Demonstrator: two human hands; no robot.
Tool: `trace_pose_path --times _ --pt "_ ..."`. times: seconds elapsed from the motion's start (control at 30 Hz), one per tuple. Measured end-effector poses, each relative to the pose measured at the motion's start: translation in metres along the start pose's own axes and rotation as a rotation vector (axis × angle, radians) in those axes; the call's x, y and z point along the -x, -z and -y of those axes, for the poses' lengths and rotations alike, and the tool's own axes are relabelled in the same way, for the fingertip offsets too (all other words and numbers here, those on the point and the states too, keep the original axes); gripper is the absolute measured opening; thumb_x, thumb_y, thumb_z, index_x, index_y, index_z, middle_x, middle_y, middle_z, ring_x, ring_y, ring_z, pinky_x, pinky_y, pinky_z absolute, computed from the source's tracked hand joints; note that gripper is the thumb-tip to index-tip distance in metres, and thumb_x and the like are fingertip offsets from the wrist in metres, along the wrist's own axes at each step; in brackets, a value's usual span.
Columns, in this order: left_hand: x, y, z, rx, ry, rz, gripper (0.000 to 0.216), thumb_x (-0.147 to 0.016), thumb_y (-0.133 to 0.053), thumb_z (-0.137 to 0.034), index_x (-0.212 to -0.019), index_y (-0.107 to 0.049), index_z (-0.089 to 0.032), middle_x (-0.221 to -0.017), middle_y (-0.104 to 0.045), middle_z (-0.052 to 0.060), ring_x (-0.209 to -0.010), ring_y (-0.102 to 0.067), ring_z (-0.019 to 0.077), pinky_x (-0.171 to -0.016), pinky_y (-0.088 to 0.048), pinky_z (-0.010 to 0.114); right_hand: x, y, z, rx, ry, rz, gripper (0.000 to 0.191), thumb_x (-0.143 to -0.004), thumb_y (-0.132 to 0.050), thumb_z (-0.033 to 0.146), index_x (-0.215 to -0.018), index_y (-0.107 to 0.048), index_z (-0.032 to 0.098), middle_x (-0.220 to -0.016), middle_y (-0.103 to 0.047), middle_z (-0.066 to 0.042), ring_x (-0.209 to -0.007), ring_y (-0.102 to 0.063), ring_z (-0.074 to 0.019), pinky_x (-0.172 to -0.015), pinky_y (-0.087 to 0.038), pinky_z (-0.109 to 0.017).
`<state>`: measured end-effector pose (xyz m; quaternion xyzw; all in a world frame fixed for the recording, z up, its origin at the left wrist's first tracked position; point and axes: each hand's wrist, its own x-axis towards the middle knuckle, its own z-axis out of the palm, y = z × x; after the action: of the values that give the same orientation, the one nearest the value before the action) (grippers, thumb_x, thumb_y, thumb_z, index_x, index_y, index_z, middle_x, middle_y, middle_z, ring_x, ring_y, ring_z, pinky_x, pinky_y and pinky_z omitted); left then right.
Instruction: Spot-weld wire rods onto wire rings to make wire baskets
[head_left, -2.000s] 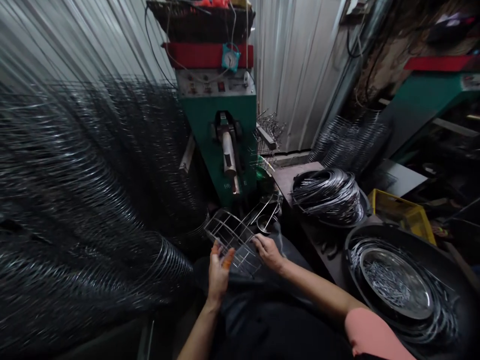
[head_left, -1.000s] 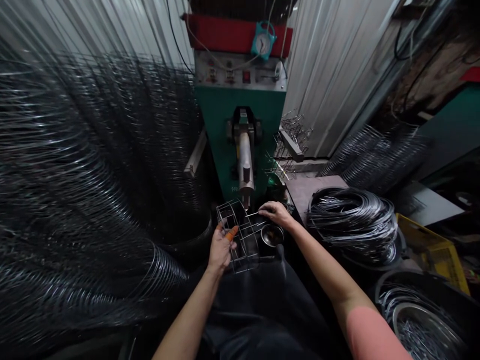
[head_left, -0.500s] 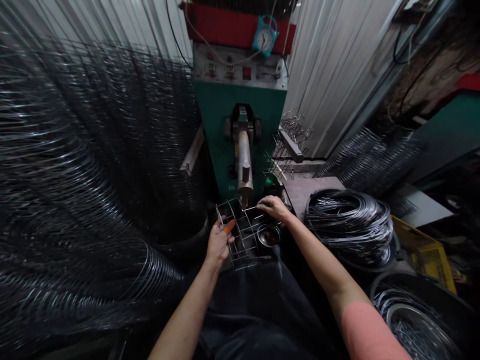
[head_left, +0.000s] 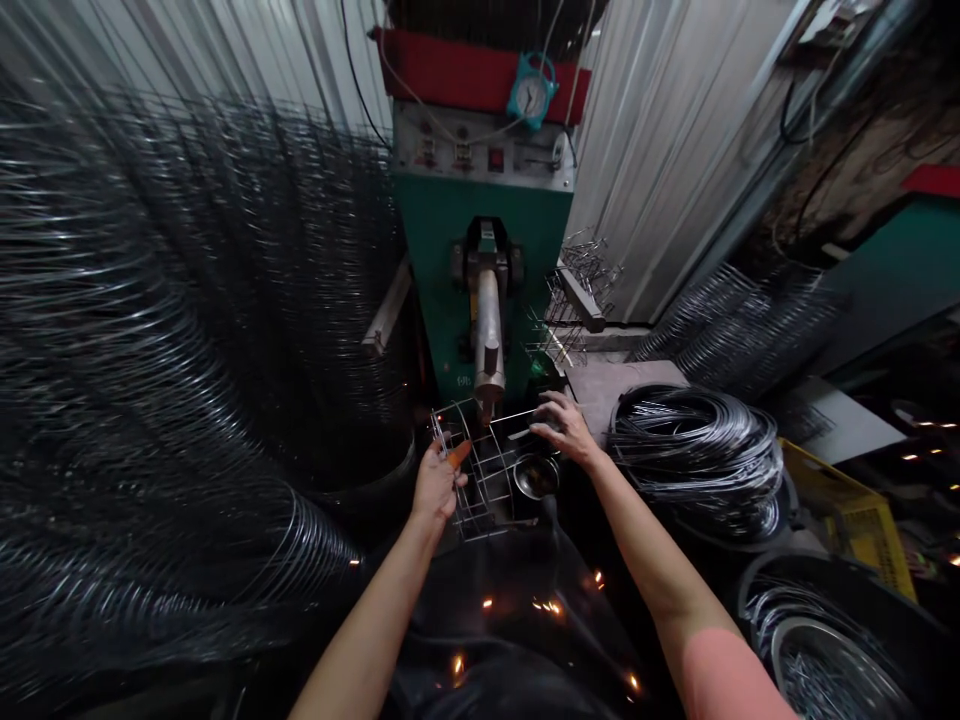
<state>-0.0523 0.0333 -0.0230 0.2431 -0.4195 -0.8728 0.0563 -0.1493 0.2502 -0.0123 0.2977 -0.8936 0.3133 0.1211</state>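
Observation:
My left hand (head_left: 436,485) is closed around the left side of a small welded wire rack (head_left: 486,478). An orange cover (head_left: 458,455) sits on its thumb. The rack lies under the tip of the spot welder's arm (head_left: 489,330), against a thin metal rod (head_left: 517,414) that sticks out to the right. My right hand (head_left: 568,432) is open beside the rod's right end, fingers spread, holding nothing. Below it stands a small metal bowl (head_left: 537,496) with tiny pieces inside, too dark to name. Bright sparks (head_left: 551,607) show over the dark apron (head_left: 517,660).
Tall stacks of wire rings (head_left: 112,330) crowd the left side. The green welder body (head_left: 427,220) stands ahead, with a teal clock (head_left: 532,92) hanging on it. At right are a wire coil (head_left: 697,450), a yellow crate (head_left: 874,530) and a metal basin (head_left: 832,640) of small metal pieces.
My right hand has let go of the thin rod, its fingers spreading and shifting slightly right. Sparks have appeared across the apron and to the right. My left hand still holds the rack.

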Motion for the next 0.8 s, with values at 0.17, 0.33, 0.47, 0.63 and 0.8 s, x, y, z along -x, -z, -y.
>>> trace_pose_path --times 0.17,0.33,0.47,0.63,0.8 --pt "0.004 -0.002 -0.001 0.015 -0.041 0.003 0.059 -0.046 -0.078 -0.023 -0.095 -0.046 -0.019 -0.064 -0.046 -0.007 -0.04 -0.029 0.0008 -0.035 -0.022 0.015 0.011 -0.007 -0.006 -0.041 -0.064 -0.023 0.034 -0.074 -0.057 0.052 -0.066 -0.062 0.019 -0.123 -0.05 -0.008 -0.121 -0.036 -0.0257 -0.1 -0.025 -0.043" --pt "0.006 -0.003 -0.002 0.047 -0.03 0.0 0.058 -0.047 -0.076 -0.019 -0.097 -0.046 -0.018 -0.065 -0.047 -0.007 -0.04 -0.027 0.0005 -0.035 -0.022 0.014 -0.004 -0.012 0.014 -0.05 -0.012 0.031 0.025 -0.073 -0.061 0.047 -0.07 -0.064 0.023 -0.119 -0.054 -0.003 -0.122 -0.034 -0.0239 -0.1 -0.018 -0.044" --pt "0.0 -0.003 -0.004 0.054 -0.033 -0.009 0.061 -0.046 -0.076 -0.018 -0.099 -0.047 -0.018 -0.059 -0.04 -0.009 -0.04 -0.028 0.0012 -0.035 -0.022 0.015 -0.013 -0.012 0.022 -0.053 -0.002 0.05 0.021 -0.073 -0.063 0.044 -0.07 -0.065 0.023 -0.111 -0.058 -0.001 -0.114 -0.04 -0.0215 -0.097 -0.02 -0.041" --pt "-0.008 -0.004 -0.006 0.055 -0.022 -0.008 0.061 -0.045 -0.078 -0.019 -0.097 -0.047 -0.018 -0.057 -0.037 -0.01 -0.039 -0.026 0.0003 -0.035 -0.02 0.014 -0.019 -0.015 0.022 -0.027 -0.028 0.062 0.021 -0.074 -0.063 0.043 -0.07 -0.065 0.023 -0.109 -0.058 -0.001 -0.111 -0.039 -0.0222 -0.092 -0.02 -0.041" --pt "-0.015 -0.005 -0.011 0.068 -0.018 -0.013 0.057 -0.047 -0.077 -0.016 -0.095 -0.046 -0.017 -0.058 -0.041 -0.009 -0.039 -0.028 0.0006 -0.035 -0.02 0.014 -0.03 -0.018 0.02 -0.017 -0.023 0.092 0.021 -0.074 -0.063 0.043 -0.07 -0.064 0.022 -0.11 -0.057 -0.002 -0.111 -0.038 -0.0223 -0.091 -0.023 -0.04"
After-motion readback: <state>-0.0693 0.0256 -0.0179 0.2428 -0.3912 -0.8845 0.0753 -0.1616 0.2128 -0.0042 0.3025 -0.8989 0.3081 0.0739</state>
